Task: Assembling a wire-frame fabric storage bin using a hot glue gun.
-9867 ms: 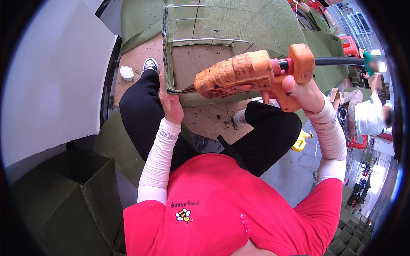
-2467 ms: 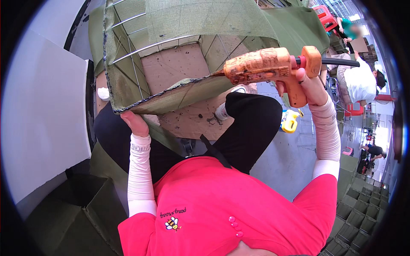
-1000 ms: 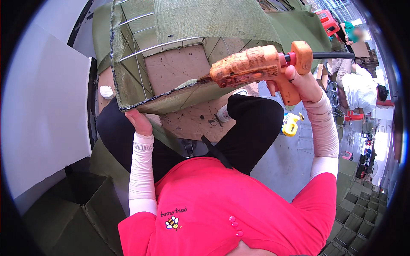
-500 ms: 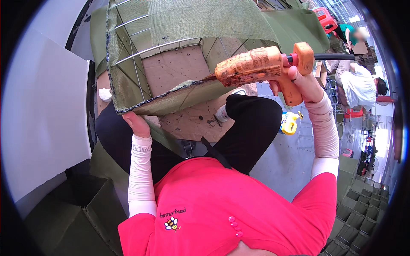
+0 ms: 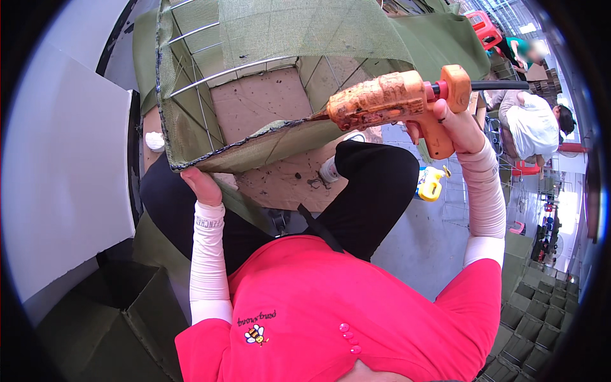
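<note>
My right hand (image 5: 459, 130) is wrapped around the handle of a stained orange hot glue gun (image 5: 382, 100), whose black cord runs off to the right. The gun's nozzle points left and meets the near top edge of a green fabric-covered wire-frame box (image 5: 273, 153). A dark bead of glue (image 5: 219, 150) lies along that edge, from the near left corner to the nozzle. Below this corner, my left hand (image 5: 203, 186) grips the box, thumb at the edge and other fingers mostly hidden under the fabric. Bare wires cross the box's opening, and brown cardboard (image 5: 254, 102) shows through it.
A white panel (image 5: 70, 159) stands at the left, above a dark green fabric box (image 5: 102, 318). A yellow bottle-like item (image 5: 431, 184) is on the floor beyond my knee. Two people, one in a white shirt (image 5: 531, 130), sit at the far right near red stools (image 5: 485, 28) and stacked green boxes (image 5: 534, 318).
The glue gun has shifted slightly to the right along the box's edge, nozzle still at the fabric. My left hand and the box have moved a touch left.
</note>
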`<state>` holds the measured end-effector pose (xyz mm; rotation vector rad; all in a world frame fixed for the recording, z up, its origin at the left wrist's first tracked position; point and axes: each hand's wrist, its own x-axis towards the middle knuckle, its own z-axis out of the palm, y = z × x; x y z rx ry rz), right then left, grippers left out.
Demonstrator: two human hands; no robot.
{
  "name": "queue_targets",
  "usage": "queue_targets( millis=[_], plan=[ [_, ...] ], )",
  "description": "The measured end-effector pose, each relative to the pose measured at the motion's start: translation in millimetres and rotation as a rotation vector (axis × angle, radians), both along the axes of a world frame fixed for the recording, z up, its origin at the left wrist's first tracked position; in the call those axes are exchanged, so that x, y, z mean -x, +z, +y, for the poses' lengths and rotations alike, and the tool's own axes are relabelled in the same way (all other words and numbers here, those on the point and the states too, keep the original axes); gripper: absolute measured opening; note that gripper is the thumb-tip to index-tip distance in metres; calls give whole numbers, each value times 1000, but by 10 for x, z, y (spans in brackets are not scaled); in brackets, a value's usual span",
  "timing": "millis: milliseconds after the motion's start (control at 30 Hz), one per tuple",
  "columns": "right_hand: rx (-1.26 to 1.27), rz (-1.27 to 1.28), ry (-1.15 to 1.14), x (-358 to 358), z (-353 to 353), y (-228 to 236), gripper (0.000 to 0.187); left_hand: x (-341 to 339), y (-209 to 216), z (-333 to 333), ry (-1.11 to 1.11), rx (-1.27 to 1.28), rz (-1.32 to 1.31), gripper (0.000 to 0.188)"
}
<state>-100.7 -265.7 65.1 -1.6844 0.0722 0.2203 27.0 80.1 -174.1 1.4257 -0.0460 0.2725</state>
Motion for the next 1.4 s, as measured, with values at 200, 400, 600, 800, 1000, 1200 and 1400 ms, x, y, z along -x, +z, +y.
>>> queue_targets(
  millis=[200, 400, 600, 800, 1000, 1200, 1400],
  plan=[
    [2, 21, -23, 22, -2, 2, 48, 2, 58, 15, -163, 16, -12, 88],
    [-10, 27, -69, 30, 12, 10, 47, -9, 38, 5, -146, 23, -20, 89],
    [4, 74, -118, 72, -44, 5, 47, 8, 78, 17, -179, 20, -2, 88],
    [31, 74, -101, 87, -68, 7, 49, 5, 80, 27, -192, 33, -10, 88],
    [-1, 61, -90, 108, -113, -14, 50, -5, 69, 8, -171, 22, -23, 88],
    [46, 54, -95, 100, -145, -5, 51, 1, 80, 0, -161, 22, -30, 87],
    [-7, 73, -92, 144, -180, -32, 52, -3, 19, 15, -116, 14, -7, 87]
  ],
)
